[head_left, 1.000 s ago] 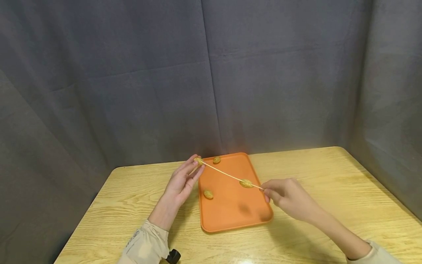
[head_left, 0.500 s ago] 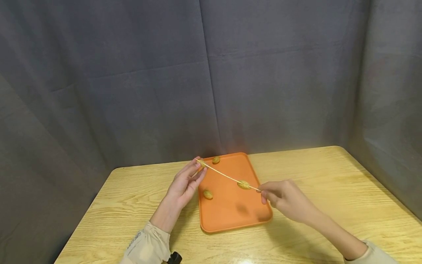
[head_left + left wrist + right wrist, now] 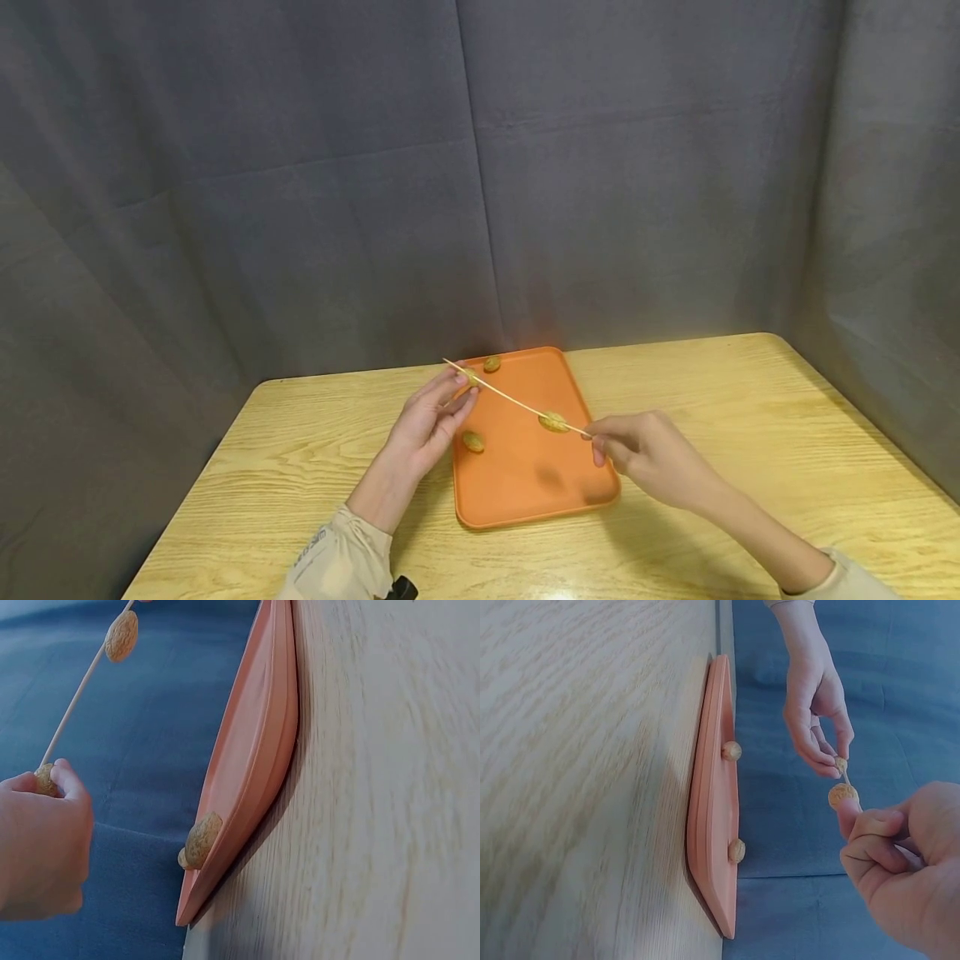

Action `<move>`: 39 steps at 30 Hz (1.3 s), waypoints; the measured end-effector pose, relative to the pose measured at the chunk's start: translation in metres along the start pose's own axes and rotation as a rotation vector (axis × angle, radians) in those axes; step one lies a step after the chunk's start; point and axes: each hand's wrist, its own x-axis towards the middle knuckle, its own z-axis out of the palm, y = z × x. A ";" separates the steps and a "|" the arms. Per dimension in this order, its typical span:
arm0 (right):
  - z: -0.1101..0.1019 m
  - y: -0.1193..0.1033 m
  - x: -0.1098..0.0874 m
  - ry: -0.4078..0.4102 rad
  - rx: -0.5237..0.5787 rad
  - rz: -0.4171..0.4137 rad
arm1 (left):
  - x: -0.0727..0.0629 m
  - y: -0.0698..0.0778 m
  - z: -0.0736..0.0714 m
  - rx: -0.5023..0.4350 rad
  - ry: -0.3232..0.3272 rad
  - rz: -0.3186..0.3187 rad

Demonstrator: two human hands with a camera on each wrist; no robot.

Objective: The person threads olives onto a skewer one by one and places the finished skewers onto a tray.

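Observation:
My right hand pinches the lower end of a thin wooden skewer, which slants up to the left above the orange tray. An oval, rough-skinned yellow-brown piece is threaded on it close to my right fingers. With thumb and fingertips my left hand holds a second such piece near the skewer's upper end. In the head view the skewer's tip sticks out past that piece. In the right wrist view both held pieces line up along the skewer.
Two more oval pieces lie on the tray, one near its left edge and one at its back edge. Beneath the tray is a light wooden table. A grey curtain hangs behind and at both sides.
The skewer's tip now shows beyond the piece in my left hand, which has slid right and slightly down along the skewer. My right hand has shifted slightly left.

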 end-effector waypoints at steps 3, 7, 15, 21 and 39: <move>0.000 0.000 0.000 0.007 -0.002 0.003 | -0.001 -0.002 0.001 0.003 -0.007 -0.007; 0.001 0.000 0.000 0.009 0.000 0.002 | -0.003 -0.006 0.000 0.005 -0.015 -0.026; 0.000 0.001 -0.002 -0.004 0.030 -0.005 | -0.002 -0.014 0.003 0.026 -0.037 -0.058; 0.003 0.002 -0.003 -0.018 0.061 0.018 | -0.006 -0.019 0.003 0.049 -0.049 -0.059; 0.010 0.007 -0.003 -0.055 0.144 0.052 | -0.014 -0.033 0.008 0.077 -0.055 -0.082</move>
